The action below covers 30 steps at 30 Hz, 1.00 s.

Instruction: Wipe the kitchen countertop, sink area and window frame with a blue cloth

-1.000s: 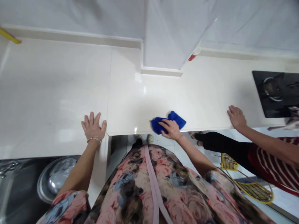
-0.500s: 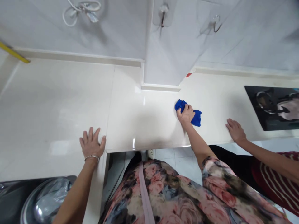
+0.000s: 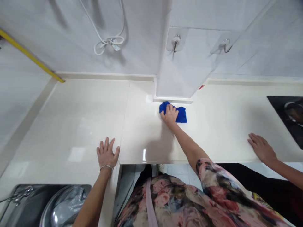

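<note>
A floral garment (image 3: 174,201) in pink, cream and black has a matching right sleeve (image 3: 213,176) and a pale pink strap (image 3: 150,205) down its front; a silvery bracelet (image 3: 106,166) circles the left hand (image 3: 108,155) at the wrist.

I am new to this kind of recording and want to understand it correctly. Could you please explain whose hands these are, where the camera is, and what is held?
There is no machine here: a person works with two bare hands. All the pictures come from one camera worn on that person's head, looking forward and down.

The left hand lies on the pale counter, palm down with fingers spread. The right hand holds a blue cloth against the counter, near the foot of the pillar.

At the lower left is a sink; at the far right, a black hob. The hand near the hob belongs to another person.
</note>
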Each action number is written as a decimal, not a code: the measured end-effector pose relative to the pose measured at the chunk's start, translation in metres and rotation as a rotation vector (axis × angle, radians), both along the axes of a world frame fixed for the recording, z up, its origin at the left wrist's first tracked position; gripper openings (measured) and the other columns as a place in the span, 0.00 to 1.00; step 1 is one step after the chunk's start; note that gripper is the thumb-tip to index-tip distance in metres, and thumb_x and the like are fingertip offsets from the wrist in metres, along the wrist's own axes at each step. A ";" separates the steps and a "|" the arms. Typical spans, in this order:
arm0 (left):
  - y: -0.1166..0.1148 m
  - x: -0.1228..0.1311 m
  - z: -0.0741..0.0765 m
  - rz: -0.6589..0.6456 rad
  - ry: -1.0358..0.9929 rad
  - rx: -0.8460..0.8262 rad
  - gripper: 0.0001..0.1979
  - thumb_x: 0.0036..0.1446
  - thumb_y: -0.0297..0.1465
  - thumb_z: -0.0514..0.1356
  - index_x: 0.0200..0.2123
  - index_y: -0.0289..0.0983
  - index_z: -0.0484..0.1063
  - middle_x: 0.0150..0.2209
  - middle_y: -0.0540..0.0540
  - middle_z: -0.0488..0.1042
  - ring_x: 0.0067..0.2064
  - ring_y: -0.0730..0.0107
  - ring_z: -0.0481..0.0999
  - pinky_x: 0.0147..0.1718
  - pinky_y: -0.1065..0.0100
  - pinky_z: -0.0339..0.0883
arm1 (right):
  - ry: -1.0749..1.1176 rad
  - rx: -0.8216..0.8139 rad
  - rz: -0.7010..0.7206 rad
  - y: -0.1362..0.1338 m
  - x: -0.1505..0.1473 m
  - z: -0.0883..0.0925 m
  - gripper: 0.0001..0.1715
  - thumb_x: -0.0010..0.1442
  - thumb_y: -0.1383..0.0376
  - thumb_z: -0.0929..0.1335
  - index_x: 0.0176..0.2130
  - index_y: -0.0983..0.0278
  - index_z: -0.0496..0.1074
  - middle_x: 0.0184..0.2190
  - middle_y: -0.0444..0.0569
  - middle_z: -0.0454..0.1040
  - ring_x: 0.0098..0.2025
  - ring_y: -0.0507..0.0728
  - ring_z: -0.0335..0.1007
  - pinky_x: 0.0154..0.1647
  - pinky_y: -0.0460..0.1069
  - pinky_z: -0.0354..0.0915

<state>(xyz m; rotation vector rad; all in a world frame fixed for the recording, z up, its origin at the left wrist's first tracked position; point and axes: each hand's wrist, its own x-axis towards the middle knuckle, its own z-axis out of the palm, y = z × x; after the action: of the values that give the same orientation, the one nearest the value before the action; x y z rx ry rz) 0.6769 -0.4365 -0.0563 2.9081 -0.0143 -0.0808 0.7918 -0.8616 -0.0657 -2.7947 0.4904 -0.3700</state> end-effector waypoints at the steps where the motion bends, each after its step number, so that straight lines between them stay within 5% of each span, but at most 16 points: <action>1: 0.000 0.000 0.001 0.004 0.004 0.002 0.33 0.69 0.46 0.50 0.72 0.40 0.65 0.78 0.40 0.54 0.80 0.40 0.43 0.76 0.36 0.40 | -0.003 0.013 0.055 0.016 0.001 0.001 0.38 0.66 0.56 0.63 0.68 0.73 0.67 0.65 0.72 0.68 0.53 0.73 0.63 0.52 0.65 0.58; 7: -0.003 -0.002 0.005 0.008 0.000 -0.014 0.32 0.70 0.43 0.50 0.72 0.39 0.66 0.77 0.40 0.55 0.79 0.40 0.44 0.76 0.37 0.39 | 0.029 0.041 0.354 0.089 -0.026 0.004 0.38 0.67 0.56 0.65 0.70 0.69 0.65 0.67 0.65 0.68 0.53 0.70 0.62 0.53 0.63 0.57; 13: 0.001 0.001 0.006 0.018 -0.009 -0.027 0.33 0.69 0.44 0.49 0.72 0.38 0.66 0.77 0.39 0.56 0.79 0.39 0.46 0.75 0.37 0.41 | 0.038 0.007 0.551 0.095 -0.095 -0.001 0.39 0.69 0.53 0.66 0.71 0.69 0.65 0.68 0.64 0.68 0.54 0.69 0.64 0.55 0.63 0.58; 22: 0.000 0.013 0.011 0.029 0.042 0.032 0.38 0.70 0.49 0.40 0.73 0.36 0.62 0.79 0.39 0.52 0.79 0.42 0.44 0.76 0.41 0.39 | 0.006 0.018 0.584 0.013 -0.185 -0.009 0.37 0.69 0.50 0.68 0.70 0.63 0.68 0.69 0.57 0.70 0.54 0.67 0.68 0.54 0.62 0.60; 30: 0.010 0.026 -0.007 -0.005 -0.011 0.035 0.42 0.66 0.57 0.39 0.74 0.40 0.61 0.79 0.41 0.50 0.79 0.39 0.46 0.74 0.39 0.43 | -0.084 -0.015 0.308 -0.061 -0.265 -0.018 0.35 0.70 0.51 0.67 0.70 0.63 0.69 0.67 0.58 0.72 0.53 0.66 0.70 0.51 0.60 0.59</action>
<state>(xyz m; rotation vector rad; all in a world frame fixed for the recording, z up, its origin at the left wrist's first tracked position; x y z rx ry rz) 0.7025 -0.4265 -0.0633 2.9440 -0.0225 -0.0661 0.5272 -0.9227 -0.0838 -2.7938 0.0357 -0.4203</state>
